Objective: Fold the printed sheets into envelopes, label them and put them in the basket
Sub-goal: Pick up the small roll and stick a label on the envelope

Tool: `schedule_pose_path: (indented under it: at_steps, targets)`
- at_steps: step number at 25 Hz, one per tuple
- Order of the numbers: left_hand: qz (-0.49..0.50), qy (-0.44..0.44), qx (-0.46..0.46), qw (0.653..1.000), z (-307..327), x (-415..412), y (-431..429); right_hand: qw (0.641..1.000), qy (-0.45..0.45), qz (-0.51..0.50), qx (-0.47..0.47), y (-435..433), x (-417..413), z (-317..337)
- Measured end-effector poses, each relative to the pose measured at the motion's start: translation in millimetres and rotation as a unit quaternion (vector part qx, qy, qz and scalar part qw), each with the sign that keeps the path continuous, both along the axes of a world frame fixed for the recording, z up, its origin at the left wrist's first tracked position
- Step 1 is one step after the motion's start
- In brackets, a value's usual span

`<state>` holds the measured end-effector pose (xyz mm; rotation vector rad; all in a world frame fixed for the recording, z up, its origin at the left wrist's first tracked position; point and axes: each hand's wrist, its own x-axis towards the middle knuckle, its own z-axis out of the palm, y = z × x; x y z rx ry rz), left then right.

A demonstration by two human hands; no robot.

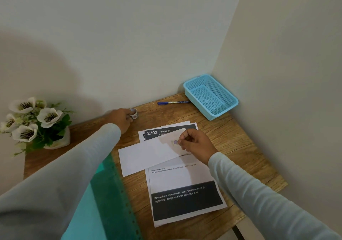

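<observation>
Slippage is the risk: right hand (194, 141) pinches a sticker (175, 142) onto the envelope (148, 156) just beneath the pinch; left hand (120, 118), well apart, grips the roll (134, 113), so the unpinned envelope could shift, leaving the sticker crooked.

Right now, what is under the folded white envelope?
A stack of printed sheets lies under the envelope. The header 2703 BEDROOM and the lower text show; the middle is covered. The envelope's left end rests on the table.
</observation>
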<state>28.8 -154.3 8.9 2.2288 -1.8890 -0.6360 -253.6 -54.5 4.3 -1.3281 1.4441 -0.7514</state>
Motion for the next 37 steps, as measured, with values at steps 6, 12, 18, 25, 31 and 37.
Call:
schedule_pose_path:
  at_steps: [6, 12, 18, 25, 31, 37]
  targets:
    - [0.012, 0.146, -0.085, 0.986, 1.8, -14.8, 30.3, 0.997, -0.039, -0.055, 0.024, -6.3, -6.4, -3.0]
    - [-0.097, 0.381, 0.023, 0.919, -3.3, -80.2, 74.8, 0.998, -0.037, -0.042, 0.027, -5.5, -0.3, -3.5]
    - [-0.082, 0.379, 0.023, 0.922, -15.0, -98.9, 79.9, 0.998, -0.033, -0.058, 0.022, -1.2, -5.3, -6.4]
    - [-0.147, 0.141, -0.054, 0.978, -35.0, -96.5, 69.9, 0.983, -0.031, -0.163, 0.082, -19.8, -15.4, -21.2]
    - [-0.212, 0.032, -0.125, 0.969, -59.8, -97.9, 68.5, 0.983, 0.056, -0.148, 0.089, -43.7, -10.8, -28.8]
    - [-0.228, -0.002, -0.162, 0.960, -72.2, -95.9, 73.9, 0.981, 0.175, -0.074, 0.046, -61.7, -3.3, -31.6]
